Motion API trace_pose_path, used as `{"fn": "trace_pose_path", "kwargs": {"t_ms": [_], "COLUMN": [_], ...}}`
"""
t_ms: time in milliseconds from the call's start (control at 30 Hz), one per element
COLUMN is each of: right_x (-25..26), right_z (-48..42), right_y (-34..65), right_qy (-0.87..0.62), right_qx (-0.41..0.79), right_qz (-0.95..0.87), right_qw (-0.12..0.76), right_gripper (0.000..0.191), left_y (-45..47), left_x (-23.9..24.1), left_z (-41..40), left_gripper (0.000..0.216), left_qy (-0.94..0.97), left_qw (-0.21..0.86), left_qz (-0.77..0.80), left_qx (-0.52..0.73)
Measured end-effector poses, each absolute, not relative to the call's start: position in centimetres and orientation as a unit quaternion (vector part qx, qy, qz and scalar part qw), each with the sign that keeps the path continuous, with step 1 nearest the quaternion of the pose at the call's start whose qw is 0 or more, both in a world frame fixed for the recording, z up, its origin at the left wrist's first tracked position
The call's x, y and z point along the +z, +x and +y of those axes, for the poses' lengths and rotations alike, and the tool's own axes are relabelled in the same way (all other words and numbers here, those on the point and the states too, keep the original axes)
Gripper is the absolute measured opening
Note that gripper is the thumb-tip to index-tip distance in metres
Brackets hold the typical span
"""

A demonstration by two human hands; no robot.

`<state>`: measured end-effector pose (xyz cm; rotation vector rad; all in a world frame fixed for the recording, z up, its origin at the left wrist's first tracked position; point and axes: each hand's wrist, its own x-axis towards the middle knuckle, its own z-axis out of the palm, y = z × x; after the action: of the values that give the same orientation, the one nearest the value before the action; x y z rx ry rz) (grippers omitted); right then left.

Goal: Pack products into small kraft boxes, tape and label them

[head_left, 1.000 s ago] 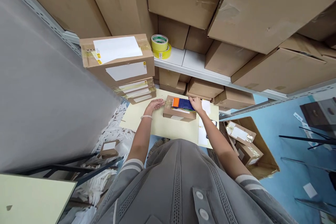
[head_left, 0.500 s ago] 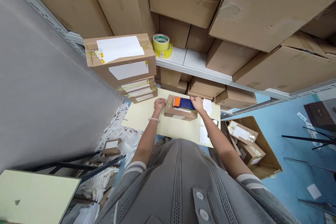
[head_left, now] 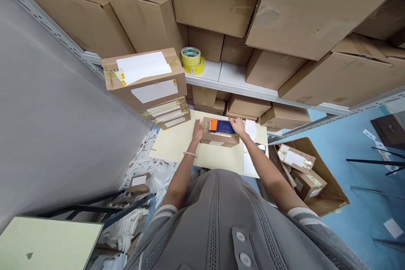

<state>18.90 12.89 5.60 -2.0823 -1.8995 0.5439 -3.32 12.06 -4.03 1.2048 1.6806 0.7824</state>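
Observation:
A small brown cardboard box (head_left: 219, 139) sits on a pale yellow table (head_left: 177, 145). An orange and dark blue tape dispenser (head_left: 220, 125) lies on top of the box. My right hand (head_left: 238, 125) is closed on the dispenser's right end. My left hand (head_left: 198, 130) lies flat against the box's left side, fingers stretched out, with a bracelet on the wrist.
A stack of labelled boxes (head_left: 148, 82) stands at the table's back left. Two yellow tape rolls (head_left: 192, 59) sit on the white shelf (head_left: 240, 84). White paper sheets (head_left: 249, 152) and a phone (head_left: 261, 147) lie at right. An open carton (head_left: 303, 173) holds small parcels. White strips (head_left: 142, 168) litter the floor.
My left hand has opened from a curled grip at the box's top left corner and now lies flat along its left side. The view has shifted slightly.

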Motion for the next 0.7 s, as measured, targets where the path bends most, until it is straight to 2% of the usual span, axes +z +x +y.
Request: {"fn": "trace_pose_path", "kwargs": {"t_ms": [67, 200, 333, 467, 700], "right_x": [5.7, 5.9, 6.2, 6.8, 7.6], "right_z": [12.8, 12.7, 12.9, 13.3, 13.7], "right_y": [18.9, 18.7, 18.3, 18.3, 18.4], "right_qy": [-0.719, -0.722, -0.721, -0.714, -0.712], "right_qx": [0.187, 0.184, 0.174, 0.184, 0.203], "right_qz": [-0.657, -0.658, -0.666, -0.673, -0.672], "right_qw": [0.129, 0.115, 0.083, 0.058, 0.011], "right_gripper": [0.054, 0.055, 0.056, 0.057, 0.061], "left_y": [-2.9, -2.3, -1.7, -1.3, -1.3], "left_x": [-3.3, -2.3, -2.4, -2.5, -2.1], "left_z": [12.3, 11.9, 11.2, 11.1, 10.9], "left_gripper": [0.053, 0.059, 0.07, 0.069, 0.073], "left_qy": [0.564, 0.744, 0.782, 0.786, 0.779], "left_qw": [0.405, 0.241, 0.153, 0.116, 0.113], "left_qz": [0.653, 0.591, 0.586, 0.592, 0.606], "left_qx": [0.302, 0.199, 0.143, 0.135, 0.114]}}
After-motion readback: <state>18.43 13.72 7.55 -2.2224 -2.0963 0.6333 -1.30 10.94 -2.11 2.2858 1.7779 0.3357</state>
